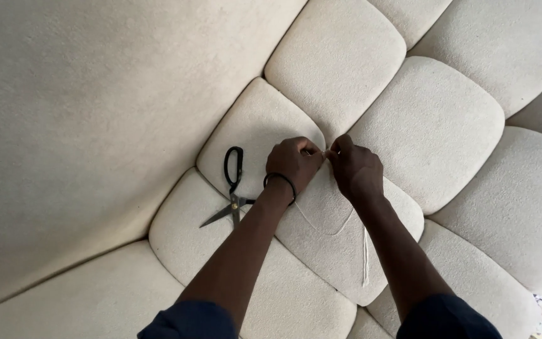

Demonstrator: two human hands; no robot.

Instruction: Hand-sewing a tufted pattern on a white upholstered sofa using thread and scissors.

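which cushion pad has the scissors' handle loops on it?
The rounded square pad just left of the left hand. The scissors cross the seam: their loops lie on this pad and their blades on the pad below.

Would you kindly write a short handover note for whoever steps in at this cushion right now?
Left hand: closed, fingertips pinched at the seam junction where the tufted panels meet; a black band sits on its wrist.
Right hand: closed, pinching at the same spot, fingertips meeting the left.
White thread: trails loose from the hands down across the cream cushion; what the fingers grip is too small to tell.
Black scissors: lying partly open on the cushion, left of the left hand, untouched.
Done: thread is already at the junction.
Left: thread is uncut, its tail hanging free.
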